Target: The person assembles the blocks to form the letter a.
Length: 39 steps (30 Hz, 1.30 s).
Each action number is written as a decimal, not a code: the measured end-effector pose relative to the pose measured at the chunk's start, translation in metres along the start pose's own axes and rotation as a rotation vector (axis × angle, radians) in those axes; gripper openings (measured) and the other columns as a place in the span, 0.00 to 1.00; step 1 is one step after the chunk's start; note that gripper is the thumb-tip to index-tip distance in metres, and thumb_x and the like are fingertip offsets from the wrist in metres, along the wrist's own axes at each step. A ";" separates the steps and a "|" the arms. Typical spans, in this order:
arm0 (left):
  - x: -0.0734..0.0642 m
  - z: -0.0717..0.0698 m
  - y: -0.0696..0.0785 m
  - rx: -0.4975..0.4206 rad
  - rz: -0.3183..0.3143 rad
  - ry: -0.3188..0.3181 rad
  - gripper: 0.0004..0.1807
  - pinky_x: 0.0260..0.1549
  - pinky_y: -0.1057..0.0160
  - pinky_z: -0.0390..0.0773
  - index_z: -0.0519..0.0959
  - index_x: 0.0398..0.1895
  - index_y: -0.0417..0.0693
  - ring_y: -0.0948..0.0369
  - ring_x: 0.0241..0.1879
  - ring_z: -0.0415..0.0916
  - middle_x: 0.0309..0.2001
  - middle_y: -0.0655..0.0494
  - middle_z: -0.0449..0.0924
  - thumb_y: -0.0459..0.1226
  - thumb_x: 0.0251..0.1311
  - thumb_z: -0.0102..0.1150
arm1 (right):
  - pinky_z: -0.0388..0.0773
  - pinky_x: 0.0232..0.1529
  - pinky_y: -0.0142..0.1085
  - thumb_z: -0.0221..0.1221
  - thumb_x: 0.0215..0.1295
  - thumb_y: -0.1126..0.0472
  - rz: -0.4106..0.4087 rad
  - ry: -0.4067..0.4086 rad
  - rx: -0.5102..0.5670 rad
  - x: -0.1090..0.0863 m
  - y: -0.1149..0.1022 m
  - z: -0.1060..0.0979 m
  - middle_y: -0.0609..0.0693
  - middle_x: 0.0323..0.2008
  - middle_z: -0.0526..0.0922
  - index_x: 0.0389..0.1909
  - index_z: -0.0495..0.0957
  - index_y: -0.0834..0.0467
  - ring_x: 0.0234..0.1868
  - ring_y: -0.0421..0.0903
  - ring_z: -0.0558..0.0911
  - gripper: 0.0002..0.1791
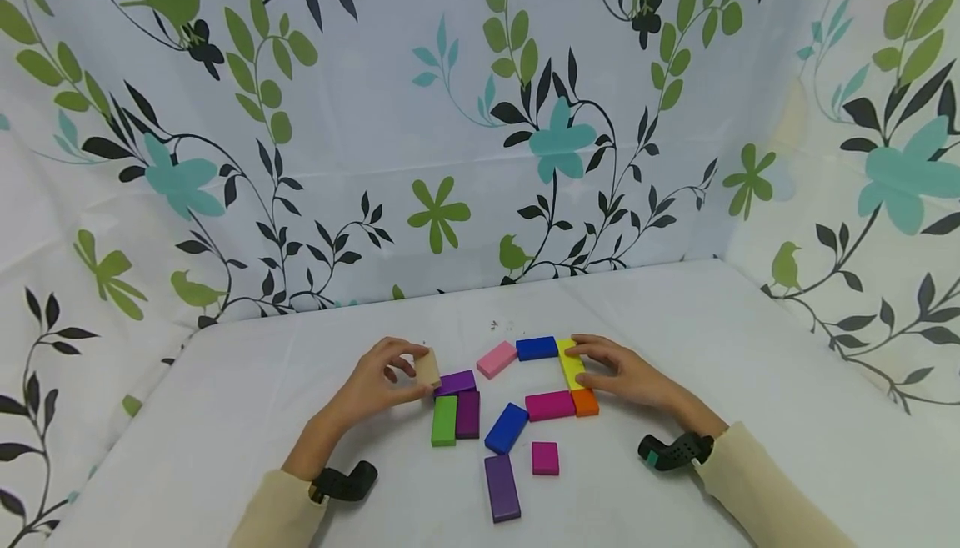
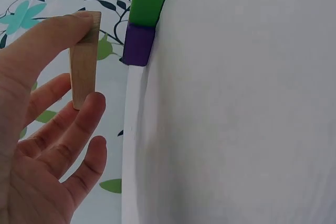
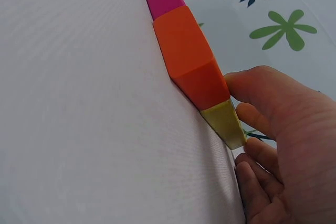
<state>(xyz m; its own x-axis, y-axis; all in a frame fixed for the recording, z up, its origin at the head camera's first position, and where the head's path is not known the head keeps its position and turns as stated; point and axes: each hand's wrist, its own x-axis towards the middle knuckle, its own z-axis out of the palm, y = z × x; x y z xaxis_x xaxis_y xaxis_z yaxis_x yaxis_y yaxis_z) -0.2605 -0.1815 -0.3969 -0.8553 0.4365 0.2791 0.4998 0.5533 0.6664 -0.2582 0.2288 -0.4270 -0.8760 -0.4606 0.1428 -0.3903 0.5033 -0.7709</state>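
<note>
My left hand [image 1: 381,374] pinches a plain wooden block [image 1: 427,368] between thumb and fingers. In the left wrist view the wooden block [image 2: 84,61] stands on end, apart from the purple block. On the table, a purple block [image 1: 457,382] lies across the far ends of a green block [image 1: 444,421] and a dark purple block [image 1: 468,414], right beside the wooden one. At the right, my right hand [image 1: 622,371] grips a yellow block [image 1: 568,363], thumb near its close end and fingers at its far end. An orange block [image 1: 586,403] sits against that close end.
A pink block [image 1: 497,359] and a blue block [image 1: 536,349] lie at the back. A magenta block [image 1: 550,405] joins the orange one. Nearer are another blue block [image 1: 507,429], a small magenta block [image 1: 545,458] and a long purple block [image 1: 502,488]. Patterned cloth [image 1: 360,156] hangs behind the table.
</note>
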 end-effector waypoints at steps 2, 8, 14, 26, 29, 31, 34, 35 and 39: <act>0.000 0.002 0.003 0.003 0.008 -0.004 0.28 0.40 0.59 0.77 0.79 0.55 0.47 0.60 0.41 0.78 0.52 0.50 0.73 0.42 0.49 0.75 | 0.63 0.63 0.61 0.61 0.66 0.54 -0.001 0.001 -0.003 0.000 0.000 0.000 0.61 0.71 0.61 0.61 0.75 0.56 0.69 0.66 0.63 0.24; 0.001 0.006 0.015 0.010 -0.005 -0.025 0.28 0.41 0.60 0.77 0.79 0.56 0.49 0.60 0.42 0.77 0.53 0.52 0.73 0.44 0.50 0.75 | 0.62 0.63 0.62 0.61 0.66 0.54 -0.003 0.003 -0.013 0.001 0.002 -0.001 0.61 0.71 0.62 0.61 0.75 0.55 0.69 0.65 0.62 0.24; 0.002 0.012 0.023 0.009 -0.002 -0.044 0.29 0.41 0.60 0.76 0.78 0.56 0.50 0.60 0.42 0.77 0.51 0.53 0.73 0.45 0.50 0.74 | 0.62 0.63 0.62 0.61 0.66 0.54 -0.004 0.006 -0.018 0.000 0.004 -0.001 0.60 0.71 0.62 0.61 0.75 0.55 0.69 0.65 0.63 0.24; 0.008 0.019 0.041 0.022 0.082 -0.089 0.29 0.40 0.59 0.78 0.78 0.56 0.49 0.57 0.42 0.78 0.50 0.54 0.73 0.46 0.52 0.73 | 0.61 0.63 0.62 0.61 0.66 0.54 -0.021 0.009 -0.016 0.002 0.006 -0.001 0.60 0.71 0.62 0.61 0.75 0.55 0.70 0.64 0.61 0.24; 0.011 0.021 0.046 0.020 0.098 -0.100 0.28 0.40 0.59 0.78 0.78 0.57 0.48 0.57 0.42 0.78 0.50 0.53 0.73 0.45 0.52 0.73 | 0.61 0.63 0.63 0.61 0.66 0.54 -0.026 0.007 -0.015 0.002 0.006 -0.001 0.60 0.71 0.62 0.61 0.75 0.55 0.70 0.64 0.61 0.24; 0.013 0.023 0.049 0.019 0.104 -0.109 0.28 0.39 0.60 0.78 0.78 0.57 0.49 0.57 0.43 0.78 0.50 0.53 0.73 0.45 0.52 0.73 | 0.61 0.63 0.63 0.61 0.66 0.54 -0.030 0.005 -0.018 0.002 0.007 -0.001 0.60 0.71 0.62 0.61 0.75 0.55 0.71 0.64 0.61 0.24; 0.015 0.025 0.056 0.017 0.122 -0.121 0.28 0.40 0.61 0.79 0.78 0.57 0.49 0.58 0.43 0.78 0.51 0.53 0.72 0.45 0.52 0.73 | 0.61 0.63 0.63 0.61 0.66 0.54 -0.037 0.003 -0.016 0.001 0.008 -0.001 0.60 0.71 0.62 0.61 0.75 0.55 0.71 0.64 0.60 0.24; 0.015 0.026 0.057 0.016 0.130 -0.123 0.28 0.40 0.61 0.79 0.78 0.56 0.49 0.58 0.43 0.77 0.52 0.53 0.72 0.45 0.51 0.73 | 0.61 0.63 0.63 0.61 0.66 0.54 -0.039 0.003 -0.015 0.001 0.008 -0.001 0.60 0.71 0.62 0.62 0.75 0.55 0.71 0.64 0.60 0.24; 0.018 0.028 0.064 0.016 0.178 -0.120 0.28 0.38 0.62 0.79 0.79 0.56 0.48 0.58 0.44 0.77 0.52 0.52 0.72 0.44 0.51 0.73 | 0.60 0.64 0.63 0.61 0.66 0.54 -0.042 0.002 -0.014 0.001 0.008 -0.001 0.60 0.71 0.62 0.62 0.75 0.55 0.71 0.64 0.59 0.24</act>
<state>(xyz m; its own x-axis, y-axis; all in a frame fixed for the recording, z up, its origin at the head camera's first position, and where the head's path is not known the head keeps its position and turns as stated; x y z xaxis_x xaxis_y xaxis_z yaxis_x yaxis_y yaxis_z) -0.2397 -0.1183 -0.3683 -0.7316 0.6090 0.3066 0.6445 0.4710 0.6023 -0.2628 0.2331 -0.4320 -0.8594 -0.4801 0.1760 -0.4307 0.4941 -0.7553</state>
